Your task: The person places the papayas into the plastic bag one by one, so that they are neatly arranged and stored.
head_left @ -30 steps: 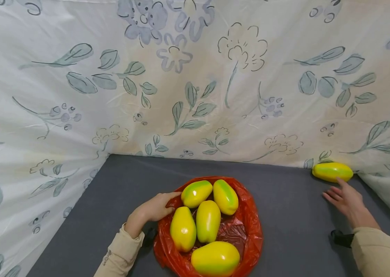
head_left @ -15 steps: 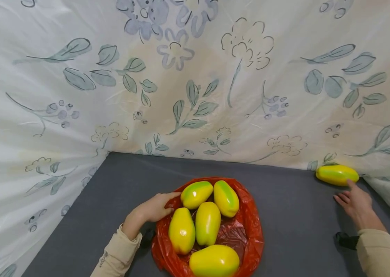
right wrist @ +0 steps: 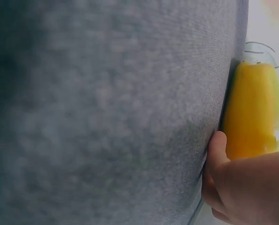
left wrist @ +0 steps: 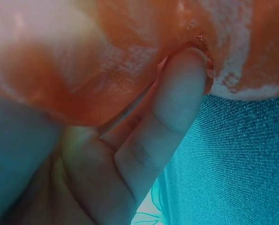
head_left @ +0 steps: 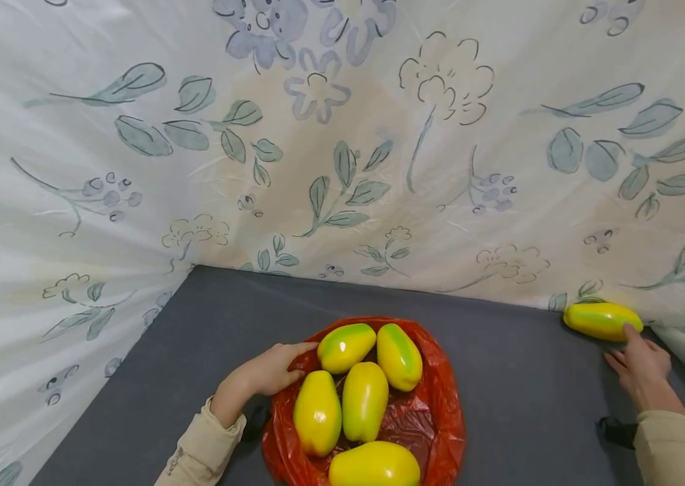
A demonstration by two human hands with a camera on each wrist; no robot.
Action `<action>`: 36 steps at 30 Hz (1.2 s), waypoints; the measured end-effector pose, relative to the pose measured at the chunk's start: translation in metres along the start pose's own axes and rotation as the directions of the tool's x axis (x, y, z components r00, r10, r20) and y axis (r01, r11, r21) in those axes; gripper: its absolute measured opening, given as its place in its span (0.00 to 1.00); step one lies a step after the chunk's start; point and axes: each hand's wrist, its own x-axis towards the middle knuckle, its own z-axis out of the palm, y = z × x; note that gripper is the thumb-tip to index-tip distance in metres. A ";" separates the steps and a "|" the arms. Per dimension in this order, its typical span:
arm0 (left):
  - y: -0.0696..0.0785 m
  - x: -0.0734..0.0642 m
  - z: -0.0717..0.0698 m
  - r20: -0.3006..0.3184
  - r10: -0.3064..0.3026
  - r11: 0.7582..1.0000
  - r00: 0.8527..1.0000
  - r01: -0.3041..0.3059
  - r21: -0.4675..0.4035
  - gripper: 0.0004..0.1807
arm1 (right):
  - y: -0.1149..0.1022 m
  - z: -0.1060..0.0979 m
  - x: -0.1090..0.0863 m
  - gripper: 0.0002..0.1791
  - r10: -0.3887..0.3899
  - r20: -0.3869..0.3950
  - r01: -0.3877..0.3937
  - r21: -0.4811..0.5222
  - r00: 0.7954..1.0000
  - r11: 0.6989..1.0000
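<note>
A red plastic bag (head_left: 448,412) stands with its mouth wide, and several glossy yellow-green papayas (head_left: 365,401) lie inside. At the bag's left rim my left hand (head_left: 269,370) holds the plastic between thumb and fingers; the left wrist view shows a finger (left wrist: 181,93) pressed against the bag. One more papaya (head_left: 600,320) lies on its side at the table's far right corner, against the cloth. My right hand (head_left: 646,364) is at its near right end, a fingertip touching it. In the right wrist view the thumb (right wrist: 217,146) is beside this papaya (right wrist: 254,112), not wrapped round it.
The dark grey table (head_left: 512,378) lies between the bag and the right hand. A flower-printed cloth (head_left: 348,169) rises behind the table and along both sides. A dark wrist device (head_left: 615,432) sits under the right sleeve.
The view has shifted slightly, moving the lone papaya and right hand rightward and down in frame. The right hand stays at the papaya's end. My left hand keeps hold of the bag's rim.
</note>
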 end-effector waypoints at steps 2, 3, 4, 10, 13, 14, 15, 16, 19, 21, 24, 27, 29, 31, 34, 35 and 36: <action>0.000 0.000 0.000 -0.001 0.005 1.000 1.000 -0.005 -0.001 0.29 | 0.003 -0.002 0.016 0.56 -0.024 -0.002 0.024 -0.009 1.000 1.000; -0.001 0.000 0.000 -0.002 0.008 1.000 1.000 -0.008 -0.002 0.29 | 0.003 -0.002 0.022 0.56 -0.040 -0.002 0.040 -0.021 0.999 0.999; -0.001 0.000 0.000 -0.002 0.009 1.000 1.000 -0.009 -0.002 0.29 | 0.004 -0.002 0.027 0.57 -0.048 -0.008 0.048 -0.022 0.999 0.999; 0.000 0.000 0.000 0.000 0.004 1.000 1.000 -0.004 0.022 0.29 | 0.002 -0.002 0.035 0.56 -0.068 -0.001 0.068 -0.051 0.998 0.996; -0.001 0.001 0.001 0.000 0.002 1.000 1.000 -0.002 0.025 0.29 | -0.001 0.000 0.032 0.57 -0.070 0.022 0.072 -0.060 0.997 0.996; -0.001 0.002 0.001 -0.002 0.001 1.000 1.000 -0.001 0.022 0.29 | -0.003 0.001 0.030 0.57 -0.069 0.032 0.070 -0.056 0.997 0.996; -0.002 0.002 0.001 -0.003 0.000 1.000 1.000 0.000 0.019 0.29 | -0.005 0.004 0.026 0.58 -0.063 0.037 0.065 -0.058 0.997 0.996; -0.002 0.003 0.001 -0.004 0.000 1.000 1.000 0.000 0.017 0.29 | -0.007 0.006 0.023 0.58 -0.056 0.041 0.059 -0.059 0.998 0.997; -0.003 0.003 0.001 -0.008 0.004 1.000 1.000 -0.004 0.008 0.29 | -0.011 0.015 0.011 0.57 -0.041 0.030 0.043 -0.084 0.999 0.996; -0.003 0.003 0.000 -0.009 0.011 1.000 1.000 -0.011 0.011 0.29 | -0.013 0.021 0.006 0.55 -0.031 0.015 0.032 -0.110 0.999 0.993; -0.003 0.002 -0.001 -0.014 0.023 1.000 1.000 -0.023 0.016 0.28 | -0.013 0.025 0.006 0.54 -0.032 0.009 0.033 -0.113 0.999 0.993; -0.002 0.001 -0.001 -0.019 0.028 0.999 0.999 -0.028 0.015 0.28 | -0.012 0.025 0.019 0.57 -0.027 0.011 0.028 -0.070 1.000 0.997; -0.002 0.001 -0.001 -0.019 0.030 0.999 0.999 -0.029 0.014 0.28 | -0.011 0.024 0.029 0.61 -0.036 0.013 0.036 -0.037 0.999 0.999; -0.002 0.001 -0.001 -0.016 0.029 1.000 0.999 -0.029 0.013 0.28 | -0.010 0.023 0.036 0.64 -0.052 0.010 0.052 -0.022 0.999 0.998; -0.004 0.002 -0.001 -0.011 0.025 1.000 1.000 -0.025 0.016 0.28 | -0.010 0.023 0.042 0.66 -0.065 -0.003 0.065 -0.010 0.998 0.998; -0.005 0.002 -0.001 -0.009 0.021 1.000 1.000 -0.021 0.013 0.28 | -0.009 0.024 0.041 0.65 -0.072 -0.010 0.072 -0.018 0.997 0.997; -0.005 0.002 -0.001 -0.008 0.020 1.000 1.000 -0.020 0.017 0.28 | -0.009 0.025 0.040 0.64 -0.079 -0.015 0.079 -0.026 0.997 0.997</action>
